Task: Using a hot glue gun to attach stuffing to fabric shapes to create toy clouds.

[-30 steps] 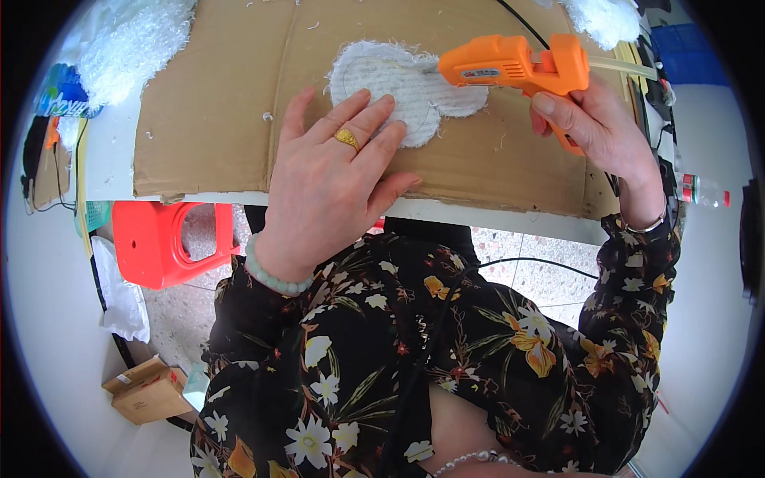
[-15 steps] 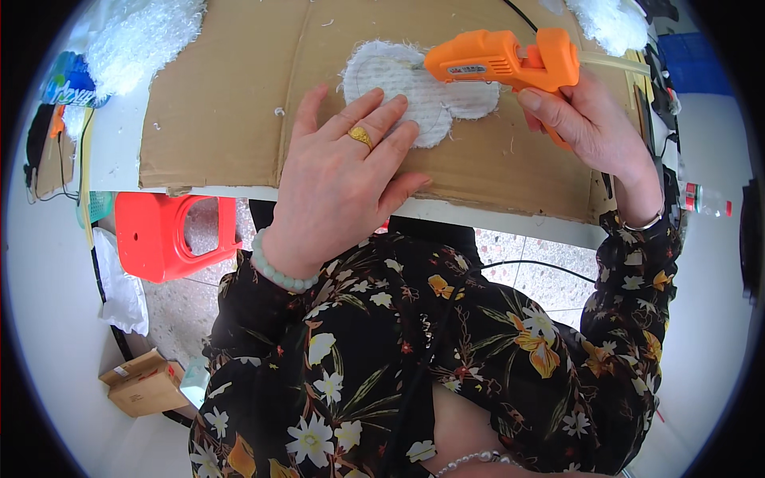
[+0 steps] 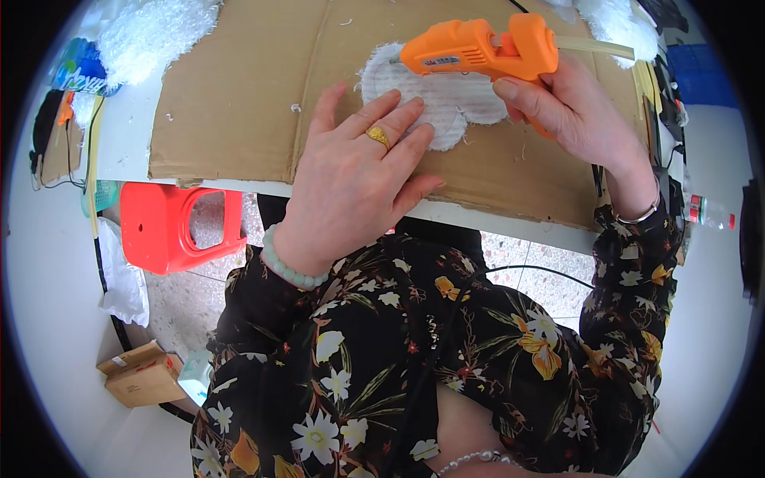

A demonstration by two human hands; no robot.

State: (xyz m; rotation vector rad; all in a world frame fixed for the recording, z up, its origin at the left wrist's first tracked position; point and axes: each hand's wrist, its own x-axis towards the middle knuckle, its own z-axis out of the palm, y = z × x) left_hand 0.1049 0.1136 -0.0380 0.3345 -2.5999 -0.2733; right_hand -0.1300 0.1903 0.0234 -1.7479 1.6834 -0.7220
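Observation:
An orange glue gun [image 3: 478,52] is gripped in my right hand [image 3: 570,107], with a pale glue stick [image 3: 594,48] poking out of its back. Its nozzle points left, at the upper left part of a white fabric piece [image 3: 442,99] with frayed edges and rounded lobes. Whether the tip touches the cloth I cannot tell. My left hand [image 3: 355,167] lies flat with fingers spread, its fingertips on the fabric's lower left edge. Part of the fabric is hidden beneath the glue gun and the fingers.
Brown cardboard [image 3: 231,103] covers the white table. White fluffy material [image 3: 151,40] is heaped at the far left, with more fluff [image 3: 617,28] at the far right. A red stool [image 3: 159,227] and an opened cardboard box [image 3: 139,374] stand below on the left. A clear bottle [image 3: 713,213] is at right.
The glue gun has moved left over the fabric, its nozzle now nearer the upper left edge. My left hand stays on the cloth. The whole view has shifted slightly.

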